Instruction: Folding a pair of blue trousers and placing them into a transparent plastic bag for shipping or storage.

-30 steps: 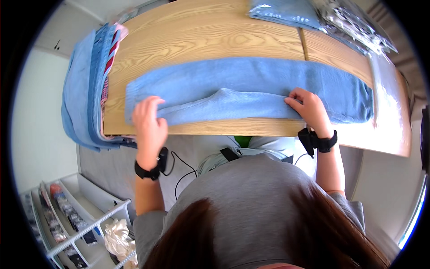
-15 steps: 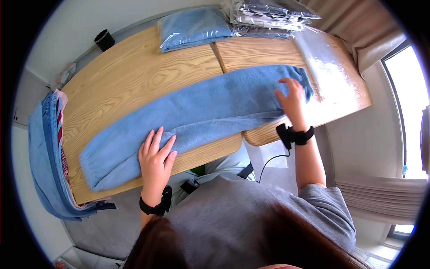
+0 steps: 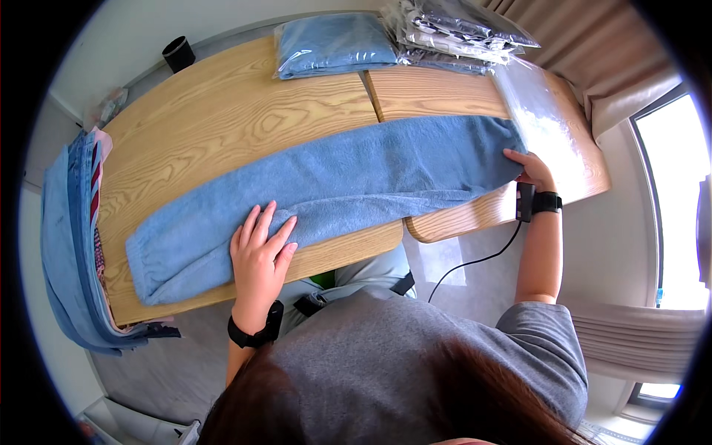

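A pair of blue fleece pants (image 3: 334, 174), folded into a long strip, stretches across the wooden table (image 3: 200, 141). Its gathered left end lies near the table's left edge, and a loose fold runs along the side nearest me. My left hand (image 3: 261, 251) rests flat on that near fold, fingers spread. At the strip's right end, my right hand (image 3: 537, 170) grips the edge with the thumb on top; the other fingers are tucked under and mostly hidden.
Along the far edge sit a bagged blue fleece garment (image 3: 337, 46) and a stack of bagged clothes (image 3: 456, 37). Clear plastic bags (image 3: 545, 111) lie at the right. Several garments (image 3: 70, 245) hang over the left edge. A black cup-shaped container (image 3: 178, 54) stands beyond the table.
My right hand has moved right and slightly down, from above the pants to their right end, and taken hold there. My left hand stays on the near fold.
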`<state>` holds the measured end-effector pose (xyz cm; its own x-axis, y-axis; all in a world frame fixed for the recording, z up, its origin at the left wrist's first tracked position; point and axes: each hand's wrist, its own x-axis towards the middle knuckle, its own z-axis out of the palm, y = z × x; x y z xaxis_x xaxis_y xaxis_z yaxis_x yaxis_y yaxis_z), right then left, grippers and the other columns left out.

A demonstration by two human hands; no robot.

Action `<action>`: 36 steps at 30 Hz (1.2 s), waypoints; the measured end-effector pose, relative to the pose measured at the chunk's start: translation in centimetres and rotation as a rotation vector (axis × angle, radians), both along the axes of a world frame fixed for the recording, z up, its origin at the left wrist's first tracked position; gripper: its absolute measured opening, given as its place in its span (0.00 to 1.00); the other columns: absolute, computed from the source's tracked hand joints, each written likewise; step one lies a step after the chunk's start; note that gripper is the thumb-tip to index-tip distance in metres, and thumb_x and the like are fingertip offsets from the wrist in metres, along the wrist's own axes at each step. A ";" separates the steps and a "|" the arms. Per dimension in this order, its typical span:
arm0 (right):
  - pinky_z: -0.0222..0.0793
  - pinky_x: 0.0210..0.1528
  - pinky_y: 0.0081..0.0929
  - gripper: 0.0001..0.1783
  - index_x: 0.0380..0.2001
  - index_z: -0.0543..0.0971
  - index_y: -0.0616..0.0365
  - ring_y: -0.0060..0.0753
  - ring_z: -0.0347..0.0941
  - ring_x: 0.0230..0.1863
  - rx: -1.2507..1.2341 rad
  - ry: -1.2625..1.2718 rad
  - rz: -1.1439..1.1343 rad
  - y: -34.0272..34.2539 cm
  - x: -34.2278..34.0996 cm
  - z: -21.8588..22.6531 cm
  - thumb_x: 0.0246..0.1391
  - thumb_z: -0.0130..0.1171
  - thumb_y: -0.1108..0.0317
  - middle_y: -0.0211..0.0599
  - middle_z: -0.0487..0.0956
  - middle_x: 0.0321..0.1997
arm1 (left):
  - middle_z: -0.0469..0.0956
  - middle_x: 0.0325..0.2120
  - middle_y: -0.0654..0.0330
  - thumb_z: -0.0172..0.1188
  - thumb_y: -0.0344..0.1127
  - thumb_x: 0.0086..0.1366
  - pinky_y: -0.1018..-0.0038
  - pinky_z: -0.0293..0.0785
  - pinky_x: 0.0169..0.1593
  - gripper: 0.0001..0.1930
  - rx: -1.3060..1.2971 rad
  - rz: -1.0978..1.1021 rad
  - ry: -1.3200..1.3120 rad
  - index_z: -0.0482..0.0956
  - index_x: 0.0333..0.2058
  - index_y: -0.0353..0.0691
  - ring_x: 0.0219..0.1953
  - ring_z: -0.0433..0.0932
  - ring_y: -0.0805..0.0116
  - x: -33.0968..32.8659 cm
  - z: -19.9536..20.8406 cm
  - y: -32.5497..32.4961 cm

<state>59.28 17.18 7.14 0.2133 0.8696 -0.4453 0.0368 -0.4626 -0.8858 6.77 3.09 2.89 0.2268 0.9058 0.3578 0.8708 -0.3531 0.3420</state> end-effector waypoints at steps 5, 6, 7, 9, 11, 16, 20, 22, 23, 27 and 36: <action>0.59 0.65 0.44 0.31 0.55 0.68 0.66 0.46 0.67 0.59 0.175 0.567 -0.412 -0.8 0.9 -2.7 0.55 0.59 0.55 0.47 0.72 0.59 | 0.69 0.58 0.55 0.59 0.40 0.60 0.56 0.56 0.61 0.17 -0.007 -0.009 -0.002 0.80 0.49 0.49 0.61 0.64 0.52 0.4 0.3 0.1; 0.51 0.68 0.45 0.31 0.56 0.67 0.64 0.47 0.62 0.63 0.108 0.757 -0.442 -1.0 0.6 -3.7 0.55 0.58 0.54 0.46 0.70 0.60 | 0.69 0.58 0.55 0.58 0.40 0.61 0.56 0.56 0.61 0.17 -0.007 -0.007 0.003 0.80 0.49 0.49 0.61 0.64 0.52 0.3 0.2 0.2; 0.52 0.68 0.45 0.30 0.56 0.68 0.61 0.48 0.64 0.62 0.122 0.813 -0.450 -1.5 -0.6 -4.2 0.55 0.57 0.54 0.44 0.71 0.60 | 0.69 0.58 0.55 0.58 0.40 0.61 0.56 0.56 0.61 0.17 -0.001 -0.017 0.002 0.80 0.49 0.49 0.61 0.64 0.52 0.3 0.1 0.3; 0.51 0.67 0.49 0.30 0.57 0.68 0.59 0.48 0.64 0.62 0.160 0.758 -0.538 -2.2 -3.4 -4.5 0.55 0.57 0.54 0.43 0.70 0.61 | 0.68 0.58 0.56 0.58 0.40 0.61 0.56 0.56 0.61 0.17 0.010 0.001 0.006 0.81 0.49 0.49 0.61 0.63 0.52 0.0 -0.4 0.1; 0.52 0.66 0.54 0.30 0.57 0.68 0.56 0.47 0.64 0.62 0.176 0.756 -0.453 -3.0 -5.7 -4.8 0.56 0.58 0.53 0.42 0.71 0.61 | 0.68 0.59 0.56 0.58 0.40 0.61 0.56 0.56 0.61 0.17 0.001 -0.005 0.006 0.81 0.48 0.49 0.61 0.63 0.52 -0.1 -0.3 -0.1; 0.50 0.68 0.53 0.32 0.60 0.65 0.55 0.47 0.61 0.65 0.190 0.778 -0.428 -3.0 -6.9 -4.5 0.58 0.57 0.52 0.42 0.67 0.64 | 0.68 0.59 0.56 0.57 0.41 0.62 0.56 0.56 0.61 0.16 0.006 -0.004 0.012 0.80 0.49 0.49 0.62 0.63 0.52 0.0 -0.2 0.0; 0.49 0.68 0.53 0.33 0.61 0.65 0.55 0.47 0.60 0.65 0.216 0.765 -0.451 -2.9 -7.2 -3.8 0.58 0.56 0.49 0.42 0.66 0.65 | 0.68 0.58 0.55 0.57 0.41 0.62 0.56 0.56 0.61 0.17 0.004 0.003 0.006 0.80 0.49 0.49 0.61 0.63 0.52 0.1 0.1 -0.1; 0.48 0.68 0.54 0.33 0.61 0.65 0.55 0.48 0.59 0.65 0.267 0.744 -0.421 -2.8 -6.9 -3.6 0.58 0.56 0.48 0.43 0.66 0.65 | 0.68 0.58 0.55 0.57 0.41 0.62 0.56 0.56 0.61 0.16 0.010 0.004 0.004 0.80 0.49 0.49 0.61 0.63 0.52 0.2 0.1 -0.1; 0.53 0.66 0.51 0.30 0.59 0.66 0.56 0.46 0.63 0.63 0.320 0.702 -0.405 -2.7 -6.8 -3.5 0.59 0.55 0.52 0.42 0.69 0.62 | 0.68 0.58 0.55 0.57 0.41 0.62 0.56 0.56 0.61 0.16 0.018 -0.004 0.002 0.80 0.49 0.49 0.61 0.64 0.52 0.2 0.1 -0.1; 0.70 0.56 0.34 0.20 0.53 0.71 0.62 0.36 0.73 0.53 0.530 0.495 -0.315 -3.0 -8.3 -1.4 0.62 0.53 0.61 0.40 0.76 0.53 | 0.68 0.58 0.54 0.57 0.40 0.62 0.55 0.56 0.61 0.17 0.020 -0.008 0.000 0.80 0.49 0.49 0.61 0.64 0.51 0.2 -0.2 0.0; 0.46 0.70 0.45 0.42 0.62 0.65 0.46 0.40 0.52 0.71 0.691 -1.115 0.822 -6.7 -19.1 0.3 0.40 0.64 0.76 0.33 0.64 0.67 | 0.69 0.58 0.54 0.58 0.40 0.61 0.56 0.56 0.61 0.17 0.017 -0.001 0.009 0.80 0.49 0.49 0.60 0.64 0.51 0.1 0.1 0.0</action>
